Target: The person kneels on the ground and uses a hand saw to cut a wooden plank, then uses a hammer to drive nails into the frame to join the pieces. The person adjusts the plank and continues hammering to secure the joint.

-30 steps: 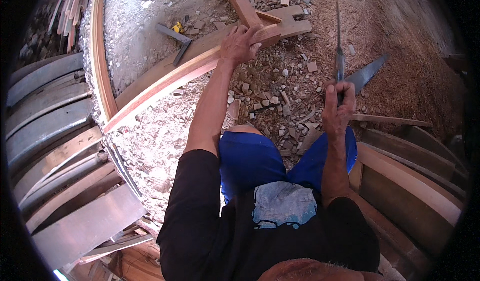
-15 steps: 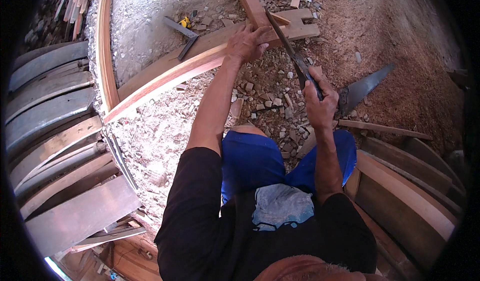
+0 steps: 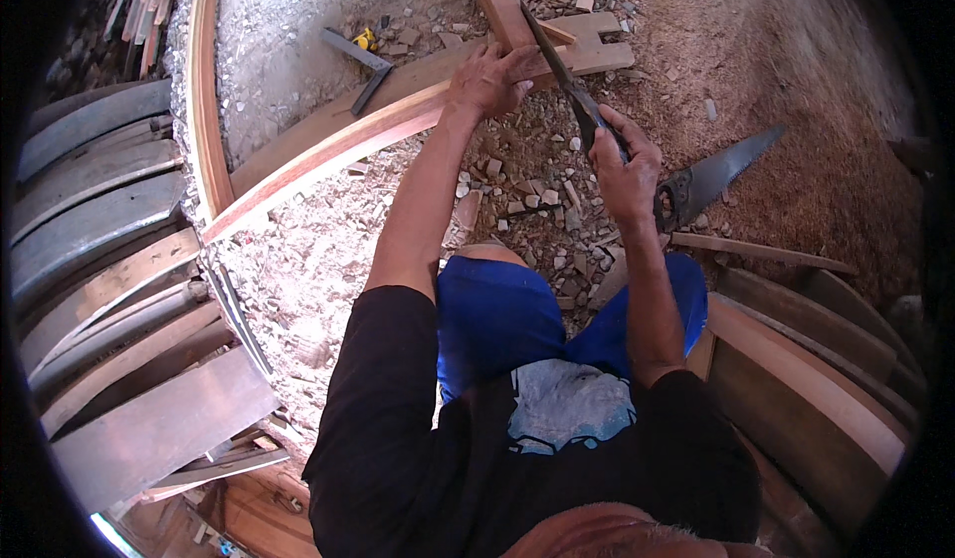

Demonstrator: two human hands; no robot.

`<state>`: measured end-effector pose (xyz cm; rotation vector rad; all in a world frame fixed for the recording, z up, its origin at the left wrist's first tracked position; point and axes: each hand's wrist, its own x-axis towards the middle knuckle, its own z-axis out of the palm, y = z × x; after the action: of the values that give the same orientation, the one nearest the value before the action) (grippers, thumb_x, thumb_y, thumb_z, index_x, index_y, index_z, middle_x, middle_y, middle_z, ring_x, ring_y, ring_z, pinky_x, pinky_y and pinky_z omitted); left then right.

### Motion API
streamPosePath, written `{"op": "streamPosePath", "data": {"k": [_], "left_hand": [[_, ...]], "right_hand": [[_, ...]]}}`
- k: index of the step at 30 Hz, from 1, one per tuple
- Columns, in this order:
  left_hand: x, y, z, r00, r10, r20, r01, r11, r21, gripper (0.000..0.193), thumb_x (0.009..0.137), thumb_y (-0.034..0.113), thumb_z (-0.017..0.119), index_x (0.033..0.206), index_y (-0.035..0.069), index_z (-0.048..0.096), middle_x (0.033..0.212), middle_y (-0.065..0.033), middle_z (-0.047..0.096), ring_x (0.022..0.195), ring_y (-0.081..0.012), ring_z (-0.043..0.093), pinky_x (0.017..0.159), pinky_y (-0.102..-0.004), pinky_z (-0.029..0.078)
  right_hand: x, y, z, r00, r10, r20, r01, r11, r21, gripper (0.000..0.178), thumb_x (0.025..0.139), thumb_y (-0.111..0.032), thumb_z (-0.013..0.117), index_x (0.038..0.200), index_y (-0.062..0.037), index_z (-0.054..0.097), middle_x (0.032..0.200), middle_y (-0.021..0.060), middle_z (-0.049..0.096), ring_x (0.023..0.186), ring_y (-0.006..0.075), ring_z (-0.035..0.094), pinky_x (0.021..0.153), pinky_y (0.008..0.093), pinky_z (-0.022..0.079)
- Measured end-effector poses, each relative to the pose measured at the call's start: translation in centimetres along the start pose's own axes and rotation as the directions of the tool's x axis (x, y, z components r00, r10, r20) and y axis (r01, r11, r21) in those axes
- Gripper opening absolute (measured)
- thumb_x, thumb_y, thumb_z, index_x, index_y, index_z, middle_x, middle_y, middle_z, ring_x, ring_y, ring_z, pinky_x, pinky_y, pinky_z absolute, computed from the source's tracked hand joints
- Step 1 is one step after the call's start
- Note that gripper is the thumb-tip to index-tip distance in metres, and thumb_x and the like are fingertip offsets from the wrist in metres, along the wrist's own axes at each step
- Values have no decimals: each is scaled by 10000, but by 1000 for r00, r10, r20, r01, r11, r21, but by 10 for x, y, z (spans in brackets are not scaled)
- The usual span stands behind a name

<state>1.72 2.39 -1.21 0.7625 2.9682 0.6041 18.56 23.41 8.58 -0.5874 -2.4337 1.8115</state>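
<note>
Head view: the left hand [image 3: 489, 81] grasps the long beam [image 3: 358, 137], beside the board [image 3: 497, 1] meeting it. The right hand [image 3: 627, 165], nearer the body than the beam, is clenched round a handsaw [image 3: 580, 98] whose blade slants over the beam's right end; contact is unclear. Another saw [image 3: 731, 165] lies right of the beam, a metal square [image 3: 358, 51] beyond it.
</note>
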Motion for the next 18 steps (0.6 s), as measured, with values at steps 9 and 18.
{"op": "streamPosePath", "data": {"k": [9, 18], "left_hand": [[3, -6, 11, 997, -64, 53, 61, 997, 45, 610, 907, 431, 771, 1460, 307, 543, 1447, -160, 580, 1351, -412, 548, 1083, -540, 514], [-2, -15, 8, 999, -35, -14, 35, 999, 11, 610, 890, 442, 784, 1434, 266, 572, 1341, -168, 624, 1274, -407, 596, 1033, -527, 538]], "right_hand": [[4, 18, 17, 991, -117, -64, 109, 987, -117, 354, 1004, -121, 654, 1339, -11, 687, 964, 79, 709, 810, 124, 644, 746, 318, 530], [-43, 30, -1, 982, -182, -51, 179, 982, -55, 350, 1004, -168, 659, 1320, -19, 683, 1075, 144, 753, 954, 214, 726, 875, 369, 559]]}}
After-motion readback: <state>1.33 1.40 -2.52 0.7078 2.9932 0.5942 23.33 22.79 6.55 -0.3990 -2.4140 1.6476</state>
